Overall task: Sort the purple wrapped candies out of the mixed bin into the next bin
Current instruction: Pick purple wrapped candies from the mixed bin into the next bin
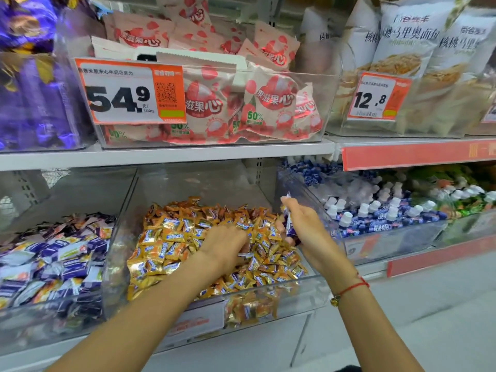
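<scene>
while the left hand [226, 244] digs palm-down into the heap of orange-wrapped candies [188, 237] at the centre of the frame, the right hand [303, 224] waits at the heap's right edge, its fingers closed round a small clutch of purple wrapped candies [290, 228]. the purple wrappers show between the fingers and the palm, so this hand serves as a holding place for pieces already picked out, sparing a trip to the next bin for each one. the left fingertips are buried among the wrappers; whether they pinch a candy or merely rake cannot be told. the clear mixed bin [268, 296] tilts its open top toward the person, which keeps the heap within reach of both hands. the likely destination, judged from its contents, is the clear bin [112, 237] at lower left, where purple-and-white wrapped pieces [59, 264] lie; it stands just beside the mixed bin, wall against wall. the right hand is the farther of the two from it and would have to cross over the heap to drop its load. at right, another bin [389, 237] holds small white-capped bottles [346, 218]. above, on the upper shelf [161, 155], sit pink fruit-print packets [263, 100] behind an orange price tag [128, 92].
</scene>
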Motion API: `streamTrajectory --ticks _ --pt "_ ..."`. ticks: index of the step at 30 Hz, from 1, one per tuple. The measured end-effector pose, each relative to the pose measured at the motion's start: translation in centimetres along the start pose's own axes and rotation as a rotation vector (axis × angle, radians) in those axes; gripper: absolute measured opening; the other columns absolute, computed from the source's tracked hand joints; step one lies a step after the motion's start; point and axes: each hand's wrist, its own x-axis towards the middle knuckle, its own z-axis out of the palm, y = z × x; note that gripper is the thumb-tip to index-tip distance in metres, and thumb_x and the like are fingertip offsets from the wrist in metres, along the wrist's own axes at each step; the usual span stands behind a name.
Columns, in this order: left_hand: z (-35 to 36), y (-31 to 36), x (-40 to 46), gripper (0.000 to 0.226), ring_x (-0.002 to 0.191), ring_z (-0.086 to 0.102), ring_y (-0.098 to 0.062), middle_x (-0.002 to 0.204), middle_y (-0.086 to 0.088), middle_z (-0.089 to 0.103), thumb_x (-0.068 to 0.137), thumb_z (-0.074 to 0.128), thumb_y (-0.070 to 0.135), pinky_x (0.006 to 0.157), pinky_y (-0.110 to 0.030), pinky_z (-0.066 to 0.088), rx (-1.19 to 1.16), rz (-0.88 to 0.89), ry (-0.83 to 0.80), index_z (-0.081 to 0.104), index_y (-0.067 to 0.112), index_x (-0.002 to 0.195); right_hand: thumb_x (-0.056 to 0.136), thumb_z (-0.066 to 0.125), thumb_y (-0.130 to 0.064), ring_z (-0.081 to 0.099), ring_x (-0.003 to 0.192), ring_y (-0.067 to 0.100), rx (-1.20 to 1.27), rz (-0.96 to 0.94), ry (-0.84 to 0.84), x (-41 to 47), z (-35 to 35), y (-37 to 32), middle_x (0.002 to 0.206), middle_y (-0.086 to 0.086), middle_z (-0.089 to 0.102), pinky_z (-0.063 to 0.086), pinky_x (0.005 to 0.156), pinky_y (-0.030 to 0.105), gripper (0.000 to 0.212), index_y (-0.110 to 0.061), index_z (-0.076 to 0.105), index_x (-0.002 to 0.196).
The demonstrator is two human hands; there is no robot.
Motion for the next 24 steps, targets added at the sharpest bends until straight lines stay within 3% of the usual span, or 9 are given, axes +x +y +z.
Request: streamTrajectory --ticks 2,5,8,12,15,17,19,22,24 --pt "-0.2 -0.3 -0.3 0.026 0.099 0.060 -0.019 0.105 0.004 0.067 0.089 0.063 0.045 0.071 -0.030 0.046 -0.139 -0.036 0.061 0.067 0.024 0.103 0.102 0.042 -0.029 0.038 0.039 0.009 -0.013 0.004 -0.008 0.0 0.0 0.1 0.057 -0.002 0.053 0.031 0.040 0.018 0.027 -0.010 0.046 0.082" --pt "-1.0 -0.6 -1.8 0.022 0.079 0.059 -0.003 0.086 0.019 0.061 0.091 0.062 0.041 0.064 -0.025 0.046 -0.553 -0.161 0.146 0.066 0.028 0.108 0.100 0.049 -0.026 0.042 0.041 0.004 -0.084 -0.009 -0.012 0.3 0.1 0.3 0.064 -0.003 0.058 0.035 0.041 0.015 0.021 -0.008 0.059 0.096" --pt "-1.4 -0.9 -3.8 0.024 0.087 0.062 -0.002 0.092 0.017 0.063 0.090 0.066 0.032 0.081 -0.025 0.054 -0.966 -0.266 0.228 0.066 0.021 0.112 0.096 0.055 -0.034 0.046 0.050 0.003 -0.190 -0.068 -0.157 -0.1 0.5 0.2 0.060 -0.009 0.056 0.037 0.045 0.016 0.020 -0.021 0.065 0.108" --pt "-2.9 -1.1 -6.9 0.023 0.088 0.066 0.000 0.092 0.010 0.070 0.088 0.069 0.024 0.077 -0.012 0.052 -1.285 -0.311 0.342 0.066 0.021 0.110 0.094 0.058 -0.038 0.045 0.053 0.009 -0.295 -0.168 -0.251 -1.8 2.4 -0.6 0.051 -0.010 0.048 0.038 0.045 0.019 0.022 -0.022 0.066 0.083" --pt "-4.7 -1.4 -9.3 0.023 0.084 0.065 0.002 0.090 0.013 0.071 0.085 0.072 0.024 0.076 -0.013 0.052 -1.256 -0.286 0.480 0.067 0.026 0.107 0.094 0.057 -0.036 0.045 0.050 0.004 -0.221 -0.257 -0.253 -3.2 4.9 -1.3 0.052 -0.009 0.049 0.039 0.043 0.018 0.013 -0.032 0.069 0.090" --pt "-5.8 -2.1 -11.2 0.021 0.084 0.064 0.003 0.090 0.018 0.071 0.085 0.071 0.024 0.072 -0.013 0.051 -1.195 -0.248 0.541 0.066 0.035 0.102 0.094 0.056 -0.036 0.045 0.047 0.005 -0.170 -0.285 -0.242 -3.6 6.7 -1.7 0.051 -0.007 0.049 0.038 0.042 0.017 0.019 -0.026 0.070 0.101" --pt "-6.2 -3.5 -13.7 0.018 0.087 0.063 0.004 0.093 0.024 0.070 0.087 0.068 0.032 0.071 -0.014 0.050 -1.074 -0.250 0.651 0.066 0.039 0.103 0.094 0.055 -0.036 0.044 0.046 0.006 -0.135 -0.301 -0.221 -3.6 8.6 -2.2 0.052 -0.006 0.049 0.038 0.042 0.017 0.022 -0.019 0.069 0.096" --pt "-5.5 -7.4 -17.5 0.014 0.090 0.059 0.003 0.095 0.026 0.066 0.093 0.059 0.041 0.075 -0.010 0.041 -0.639 -0.471 0.968 0.068 0.037 0.102 0.093 0.056 -0.034 0.043 0.046 0.008 -0.114 -0.365 -0.231 -3.5 11.8 -3.8 0.054 -0.003 0.050 0.039 0.044 0.017 0.029 -0.010 0.062 0.077" --pt "-4.2 -11.1 -19.3 0.017 0.099 0.057 -0.010 0.100 0.015 0.065 0.093 0.061 0.028 0.082 -0.022 0.041 -0.445 -0.688 0.987 0.069 0.028 0.107 0.092 0.058 -0.035 0.043 0.047 0.003 -0.166 -0.474 -0.319 -3.5 14.5 -5.1 0.056 -0.004 0.052 0.037 0.049 0.013 0.031 -0.015 0.059 0.070"
